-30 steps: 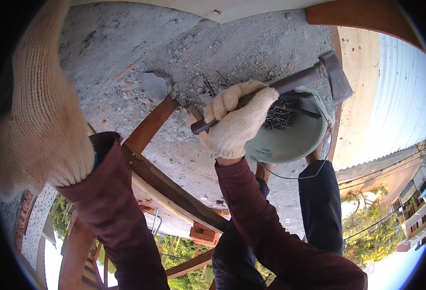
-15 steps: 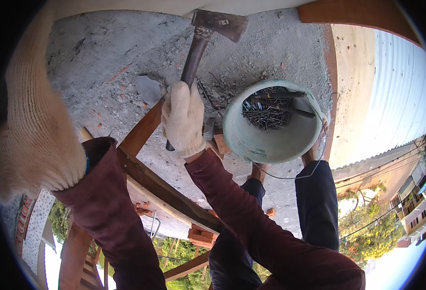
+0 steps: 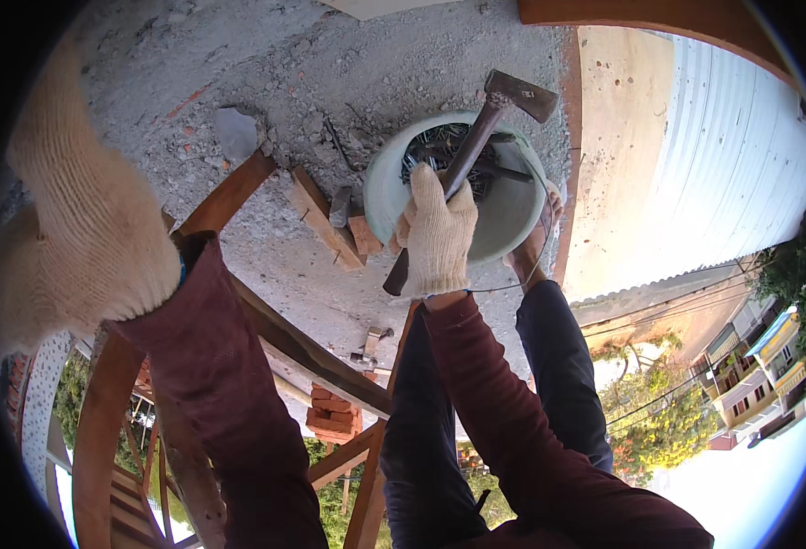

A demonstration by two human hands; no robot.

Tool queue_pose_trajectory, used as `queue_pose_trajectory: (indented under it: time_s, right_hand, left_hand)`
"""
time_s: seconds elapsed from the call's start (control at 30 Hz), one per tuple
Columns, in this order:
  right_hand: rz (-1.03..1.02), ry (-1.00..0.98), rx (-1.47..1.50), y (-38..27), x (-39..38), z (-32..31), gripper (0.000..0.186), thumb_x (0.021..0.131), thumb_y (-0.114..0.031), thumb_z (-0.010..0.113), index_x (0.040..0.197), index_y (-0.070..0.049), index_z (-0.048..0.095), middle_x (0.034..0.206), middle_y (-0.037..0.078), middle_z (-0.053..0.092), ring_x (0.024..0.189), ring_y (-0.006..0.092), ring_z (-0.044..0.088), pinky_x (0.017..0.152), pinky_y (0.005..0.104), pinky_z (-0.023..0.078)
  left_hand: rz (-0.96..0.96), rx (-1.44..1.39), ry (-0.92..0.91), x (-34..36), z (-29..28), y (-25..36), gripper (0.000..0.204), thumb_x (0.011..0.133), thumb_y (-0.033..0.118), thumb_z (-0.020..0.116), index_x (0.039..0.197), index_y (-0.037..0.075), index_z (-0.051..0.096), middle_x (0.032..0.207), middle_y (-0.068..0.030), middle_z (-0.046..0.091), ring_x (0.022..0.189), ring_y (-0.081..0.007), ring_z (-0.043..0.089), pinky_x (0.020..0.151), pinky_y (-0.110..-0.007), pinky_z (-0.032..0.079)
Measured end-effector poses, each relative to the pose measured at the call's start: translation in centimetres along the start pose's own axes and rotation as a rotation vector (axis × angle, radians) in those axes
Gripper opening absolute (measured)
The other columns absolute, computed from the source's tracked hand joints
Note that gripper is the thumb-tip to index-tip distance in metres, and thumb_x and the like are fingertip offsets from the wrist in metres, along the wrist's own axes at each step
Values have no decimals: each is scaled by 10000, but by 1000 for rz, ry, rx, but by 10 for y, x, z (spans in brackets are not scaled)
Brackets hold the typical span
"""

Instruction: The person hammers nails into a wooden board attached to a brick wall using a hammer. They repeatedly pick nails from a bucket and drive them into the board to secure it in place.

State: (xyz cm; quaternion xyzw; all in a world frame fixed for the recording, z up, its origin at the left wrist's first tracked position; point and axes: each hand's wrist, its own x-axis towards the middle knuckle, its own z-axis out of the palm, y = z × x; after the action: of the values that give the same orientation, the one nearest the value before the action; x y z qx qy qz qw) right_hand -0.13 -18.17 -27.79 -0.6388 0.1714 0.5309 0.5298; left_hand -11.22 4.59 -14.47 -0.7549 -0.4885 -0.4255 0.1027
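My right hand (image 3: pixel 438 233), in a cream knitted glove, grips the dark handle of a hatchet (image 3: pixel 517 91) held diagonally over a pale green bucket (image 3: pixel 508 224). Inside the bucket are several loose nails (image 3: pixel 421 151) and dark metal tools (image 3: pixel 508 172), partly covered by the hatchet and my hand. My left hand (image 3: pixel 91 229), gloved alike, is raised large and close at the left edge; its fingers are cut off or blurred in the dark rim, so I cannot tell what it holds.
Timber beams (image 3: pixel 320 357) cross below me on rough concrete (image 3: pixel 192 82). Wood offcuts (image 3: pixel 325 220) lie beside the bucket, stacked red bricks (image 3: pixel 334 412) farther down. A pale corrugated sheet (image 3: pixel 723 165) runs along the right. My legs show below, with trees and houses (image 3: pixel 769 375) beyond.
My right hand first swung the hatchet leftward and upright, then brought it back rightward over the bucket, now tilted. The whole view has shifted slightly, with the bucket appearing higher and further left.
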Motion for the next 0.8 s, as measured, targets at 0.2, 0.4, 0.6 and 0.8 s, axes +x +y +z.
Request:
queue_pose_trajectory:
  time_s: [0.2,0.4,0.6,0.8]
  right_hand:
    - [79,44,-221,-74,-77,-87,218,1014,-216,661,977,-109,475,555,-31,405,371,95,420,323,280,405]
    - [382,129,-429,-87,-155,-164,169,998,-156,631,978,-109,470,555,-28,411,370,107,416,331,291,404]
    - [668,158,-388,-74,-136,-182,195,973,-191,651,950,-96,483,587,-3,446,405,119,427,376,316,402]
    - [719,131,-340,-82,-122,-161,206,1008,-213,635,928,-187,447,597,-68,328,419,87,337,393,300,325]
  left_hand:
    - [-1074,-626,-445,-173,-12,113,187,974,118,711,1107,-14,719,1021,-56,710,889,-117,646,807,-259,524]
    - [-1451,-273,-913,-362,0,155,286,894,119,674,1157,19,722,1045,-137,734,941,-240,708,861,-339,550]
    - [-1121,-18,-932,-372,40,155,399,868,201,742,1253,108,696,1113,-151,706,1030,-340,697,911,-444,549]
    - [-960,61,-924,-374,64,149,266,851,257,764,1098,157,759,1039,-114,708,974,-336,686,861,-442,546]
